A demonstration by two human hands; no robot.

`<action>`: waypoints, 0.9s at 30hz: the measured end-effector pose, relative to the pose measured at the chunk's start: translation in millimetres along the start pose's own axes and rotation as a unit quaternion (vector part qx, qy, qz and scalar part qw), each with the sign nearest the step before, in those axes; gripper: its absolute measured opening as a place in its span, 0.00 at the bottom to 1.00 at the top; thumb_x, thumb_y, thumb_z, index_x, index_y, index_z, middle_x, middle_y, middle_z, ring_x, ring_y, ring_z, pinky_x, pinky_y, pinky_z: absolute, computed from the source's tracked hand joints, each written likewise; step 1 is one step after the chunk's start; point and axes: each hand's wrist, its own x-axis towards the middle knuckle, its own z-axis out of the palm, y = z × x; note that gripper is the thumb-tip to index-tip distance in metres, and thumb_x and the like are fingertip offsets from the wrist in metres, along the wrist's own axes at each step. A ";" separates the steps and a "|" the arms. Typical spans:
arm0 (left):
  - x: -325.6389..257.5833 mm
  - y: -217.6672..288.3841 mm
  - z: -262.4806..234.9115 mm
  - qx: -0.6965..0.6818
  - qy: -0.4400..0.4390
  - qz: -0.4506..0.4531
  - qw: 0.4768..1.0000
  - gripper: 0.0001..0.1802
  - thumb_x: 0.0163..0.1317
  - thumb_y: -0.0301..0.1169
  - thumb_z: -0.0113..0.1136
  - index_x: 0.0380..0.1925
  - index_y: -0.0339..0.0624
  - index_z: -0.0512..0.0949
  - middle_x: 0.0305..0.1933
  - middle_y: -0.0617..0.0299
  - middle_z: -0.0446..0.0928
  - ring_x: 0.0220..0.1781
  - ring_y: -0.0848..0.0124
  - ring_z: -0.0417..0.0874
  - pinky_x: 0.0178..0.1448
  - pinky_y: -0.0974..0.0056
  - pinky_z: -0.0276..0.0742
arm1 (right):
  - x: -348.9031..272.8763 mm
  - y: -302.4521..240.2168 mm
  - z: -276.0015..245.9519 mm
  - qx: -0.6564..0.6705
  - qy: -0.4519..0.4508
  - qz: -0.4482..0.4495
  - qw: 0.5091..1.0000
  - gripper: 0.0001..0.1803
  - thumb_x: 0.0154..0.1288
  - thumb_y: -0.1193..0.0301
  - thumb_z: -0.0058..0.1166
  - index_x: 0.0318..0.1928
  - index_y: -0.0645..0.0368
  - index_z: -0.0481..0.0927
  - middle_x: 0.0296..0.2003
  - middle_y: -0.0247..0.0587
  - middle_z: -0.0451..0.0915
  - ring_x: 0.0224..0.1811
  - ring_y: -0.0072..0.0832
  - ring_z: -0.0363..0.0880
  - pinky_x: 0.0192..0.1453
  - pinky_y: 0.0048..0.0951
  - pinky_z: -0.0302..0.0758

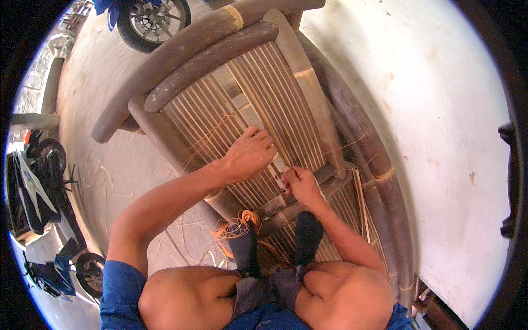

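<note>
At the lower edge, closest to me, are my bare knees (pixel 179 297) & blue sleeves (pixel 121 289); a bit farther out, my feet in dark socks (pixel 245 250) on the bamboo piece, w/ a tangle of orange cord (pixel 242 223) by the L one; beyond them, approx. mid-view, my two hands work close together but apart; my L hand (pixel 253 155) is closed, knuckles up, on a pale strip (pixel 279 164); my R hand (pixel 302 187) pinches its lower end, thumb against fingers; that strip lies lengthwise over the slatted panel (pixel 269 91), along the gap btwn two groups of slats; step in hand, I'd judge, is fitting or lining up this strip among the slats; next move prob. calls for keeping it straight w/ the L while the R presses or tucks the near end; slipping sideways is the main risk.

Around the panel, thick brown bamboo poles (pixel 212 69) form a frame; it's the nearest thing to a container, w/ the slats held in it; I can't make out any box, tin or bag w/ contents; to the R, loose thin strips (pixel 361 203) stand near a side pole, then a stained white wall (pixel 445 110); farther L, parked motorbikes (pixel 36 192); at top, a motorbike wheel (pixel 154 25), past the frame.
</note>
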 end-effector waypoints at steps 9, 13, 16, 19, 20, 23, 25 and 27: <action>-3.4 -3.7 0.3 -0.020 0.005 0.015 1.000 0.09 0.58 0.38 0.67 0.35 0.47 0.83 0.44 0.59 0.77 0.55 0.60 0.77 0.69 0.49 0.67 | -45.2 -29.5 -16.3 -0.162 -0.013 -0.076 0.984 0.18 0.82 0.63 0.50 0.42 0.67 0.81 0.47 0.52 0.89 0.42 0.37 0.90 0.44 0.39 0.84; -2.9 -2.7 2.1 -0.008 0.027 0.018 0.999 0.09 0.58 0.37 0.68 0.36 0.48 0.83 0.44 0.60 0.76 0.54 0.60 0.77 0.68 0.50 0.68 | -57.5 -30.0 0.8 -0.199 -0.015 -0.302 0.932 0.16 0.81 0.64 0.50 0.45 0.67 0.80 0.64 0.60 0.80 0.48 0.53 0.88 0.49 0.46 0.83; -1.6 -1.9 1.0 -0.016 0.036 0.018 0.999 0.08 0.57 0.36 0.69 0.32 0.46 0.83 0.42 0.60 0.76 0.53 0.61 0.77 0.66 0.51 0.68 | -51.5 -22.4 18.7 -0.240 -0.029 -0.265 0.933 0.15 0.80 0.64 0.51 0.42 0.67 0.79 0.70 0.62 0.73 0.50 0.59 0.85 0.49 0.49 0.83; -1.0 -1.8 -1.3 -0.031 0.053 0.021 0.998 0.08 0.56 0.34 0.70 0.26 0.43 0.83 0.38 0.59 0.77 0.51 0.62 0.77 0.66 0.53 0.69 | -43.8 -16.1 28.9 -0.218 -0.007 -0.244 0.945 0.17 0.81 0.63 0.51 0.38 0.66 0.77 0.71 0.66 0.71 0.48 0.61 0.84 0.48 0.51 0.82; -1.3 -1.7 -2.1 -0.038 0.057 0.021 0.997 0.08 0.56 0.34 0.70 0.26 0.43 0.83 0.38 0.60 0.77 0.51 0.62 0.77 0.65 0.53 0.69 | -42.0 -15.5 29.9 -0.207 0.001 -0.261 0.943 0.18 0.81 0.63 0.51 0.38 0.67 0.76 0.71 0.68 0.70 0.47 0.62 0.84 0.48 0.51 0.82; -1.5 -1.0 -3.1 -0.041 0.054 0.018 0.998 0.08 0.56 0.34 0.70 0.26 0.43 0.83 0.37 0.60 0.77 0.50 0.62 0.77 0.64 0.54 0.69 | -40.5 -19.5 27.1 -0.159 -0.020 -0.241 0.957 0.19 0.81 0.63 0.50 0.37 0.68 0.75 0.70 0.72 0.69 0.46 0.64 0.83 0.47 0.53 0.81; -1.3 -0.6 -2.7 -0.040 0.052 0.017 0.998 0.08 0.57 0.34 0.70 0.25 0.43 0.83 0.36 0.61 0.77 0.49 0.62 0.77 0.62 0.54 0.69 | -42.2 -25.6 24.0 -0.159 -0.042 -0.218 0.962 0.19 0.81 0.63 0.49 0.37 0.68 0.74 0.69 0.73 0.69 0.45 0.65 0.83 0.47 0.53 0.81; -1.0 -0.7 -2.3 -0.040 0.056 0.018 0.997 0.07 0.57 0.34 0.70 0.25 0.44 0.83 0.36 0.61 0.77 0.49 0.63 0.77 0.61 0.55 0.69 | -45.8 -32.3 22.2 -0.197 -0.051 -0.215 0.955 0.19 0.81 0.63 0.49 0.37 0.69 0.74 0.70 0.73 0.69 0.46 0.66 0.82 0.47 0.54 0.81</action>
